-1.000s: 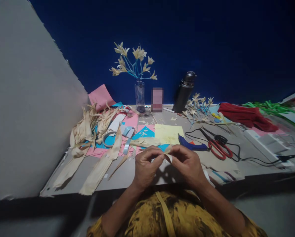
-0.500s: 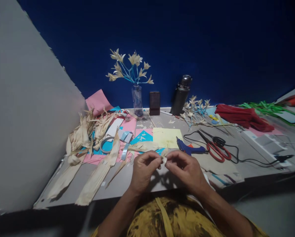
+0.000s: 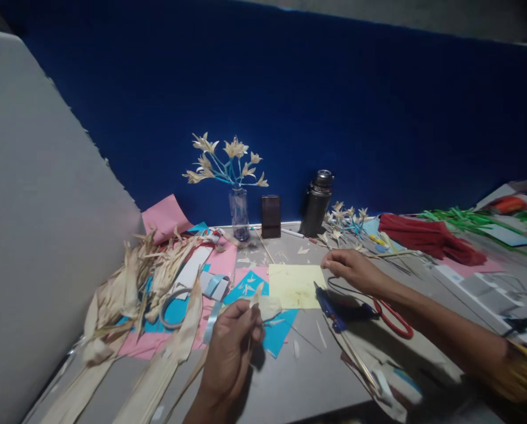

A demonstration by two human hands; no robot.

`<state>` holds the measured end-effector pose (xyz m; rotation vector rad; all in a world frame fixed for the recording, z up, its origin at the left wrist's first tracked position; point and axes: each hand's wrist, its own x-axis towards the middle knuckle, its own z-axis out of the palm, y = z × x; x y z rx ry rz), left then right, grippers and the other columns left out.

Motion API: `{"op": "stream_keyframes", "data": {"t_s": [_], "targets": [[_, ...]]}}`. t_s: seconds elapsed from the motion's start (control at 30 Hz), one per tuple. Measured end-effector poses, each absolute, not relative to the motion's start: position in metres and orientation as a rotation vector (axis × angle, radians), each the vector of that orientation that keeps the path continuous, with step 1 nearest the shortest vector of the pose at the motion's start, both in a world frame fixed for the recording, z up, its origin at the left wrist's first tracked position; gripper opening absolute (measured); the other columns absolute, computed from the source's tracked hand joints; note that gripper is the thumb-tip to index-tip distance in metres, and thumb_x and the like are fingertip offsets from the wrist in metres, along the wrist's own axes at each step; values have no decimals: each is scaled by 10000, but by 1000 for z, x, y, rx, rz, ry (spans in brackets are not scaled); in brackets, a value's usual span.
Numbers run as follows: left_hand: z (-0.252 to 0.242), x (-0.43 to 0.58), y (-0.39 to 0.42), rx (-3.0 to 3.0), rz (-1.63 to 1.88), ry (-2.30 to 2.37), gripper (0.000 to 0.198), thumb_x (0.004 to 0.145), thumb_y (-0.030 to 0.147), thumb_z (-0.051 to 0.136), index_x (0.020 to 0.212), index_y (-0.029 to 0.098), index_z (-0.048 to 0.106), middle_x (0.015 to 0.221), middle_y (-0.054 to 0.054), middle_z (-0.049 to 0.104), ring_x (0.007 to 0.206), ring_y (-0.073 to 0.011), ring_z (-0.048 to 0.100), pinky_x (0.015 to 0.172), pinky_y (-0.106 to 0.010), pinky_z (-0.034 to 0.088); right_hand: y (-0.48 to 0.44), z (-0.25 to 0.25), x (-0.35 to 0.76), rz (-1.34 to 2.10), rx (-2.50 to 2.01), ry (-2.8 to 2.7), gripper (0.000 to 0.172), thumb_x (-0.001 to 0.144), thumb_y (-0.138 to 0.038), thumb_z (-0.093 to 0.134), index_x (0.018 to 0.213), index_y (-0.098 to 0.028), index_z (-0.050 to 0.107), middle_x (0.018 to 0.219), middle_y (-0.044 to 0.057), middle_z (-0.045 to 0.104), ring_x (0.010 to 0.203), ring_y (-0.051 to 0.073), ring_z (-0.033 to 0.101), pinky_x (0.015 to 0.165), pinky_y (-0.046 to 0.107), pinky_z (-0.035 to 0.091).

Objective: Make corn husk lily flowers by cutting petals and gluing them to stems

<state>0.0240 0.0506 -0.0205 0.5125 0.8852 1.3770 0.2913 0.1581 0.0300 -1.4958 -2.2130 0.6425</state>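
My left hand (image 3: 232, 347) is closed in a pinch on a pale corn husk petal (image 3: 257, 294), its tip standing up above the thumb. My right hand (image 3: 354, 268) is stretched out over the table, palm down, with loosely bent fingers and nothing visible in them. It is just right of a yellow paper sheet (image 3: 296, 282). Below it lies the blue glue gun (image 3: 334, 312), close to red-handled scissors (image 3: 398, 318) partly hidden by my right forearm. Small husk pieces (image 3: 246, 285) lie on blue paper near my left hand.
Dried husks (image 3: 131, 288) and a tape roll (image 3: 175, 309) crowd the left side. At the back stand a vase (image 3: 239, 215) of husk flowers, a phone (image 3: 271, 217) and a flask (image 3: 317, 203). Further right are more husk flowers (image 3: 345, 221), red cloth (image 3: 426, 238) and a power strip (image 3: 484, 294).
My hands have parted. The right one has let go of the husk piece and moved forward and right; the left has moved left and down, still holding husk. The view has tilted up.
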Motion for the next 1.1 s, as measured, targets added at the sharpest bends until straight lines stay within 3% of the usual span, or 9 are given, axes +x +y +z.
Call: {"op": "stream_keyframes", "data": {"t_s": [0.1, 0.17, 0.23, 0.3, 0.73, 1.1], "targets": [[-24, 21, 56, 455, 1379, 895, 257, 733, 272, 797, 744, 164, 564, 635, 34, 565, 514, -57, 454, 495, -164, 376, 184, 24, 275, 314, -1586, -2490, 337, 974, -289, 394, 946, -168, 707, 862, 62, 739, 821, 197, 687, 690, 258, 487], [-26, 20, 58, 440, 1363, 901, 271, 722, 285, 803, 727, 162, 561, 626, 31, 566, 508, -57, 446, 480, -160, 362, 199, 20, 263, 148, -1639, -2557, 337, 976, -283, 417, 1201, -200, 653, 1055, 108, 742, 967, 252, 690, 775, 311, 494], [-26, 19, 60, 433, 1336, 909, 281, 716, 300, 804, 707, 162, 559, 605, 32, 555, 497, -57, 431, 462, -158, 339, 216, 14, 249, 25, -1695, -2587, 502, 952, -247, 456, 1453, -222, 441, 1088, 162, 735, 969, 319, 696, 779, 385, 493], [-25, 19, 62, 419, 1330, 911, 288, 703, 305, 811, 697, 164, 560, 591, 36, 542, 493, -57, 422, 458, -159, 327, 234, 9, 235, -57, -1728, -2634, 660, 927, -216, 481, 1546, -225, 254, 1001, 181, 751, 899, 354, 711, 746, 416, 491], [-29, 17, 72, 359, 1294, 932, 314, 664, 308, 828, 682, 169, 547, 545, 41, 506, 470, -68, 423, 443, -175, 312, 309, -12, 209, -280, -1760, -2800, 789, 920, -218, 461, 1578, -177, 27, 1002, 159, 743, 855, 297, 708, 686, 339, 475], [-36, 15, 76, 365, 1289, 920, 296, 669, 299, 817, 664, 158, 557, 521, 38, 507, 458, -62, 403, 449, -176, 334, 324, -20, 200, -366, -1775, -2843, 781, 922, -122, 413, 1573, -193, -11, 881, 156, 742, 790, 277, 719, 671, 322, 474]]}}
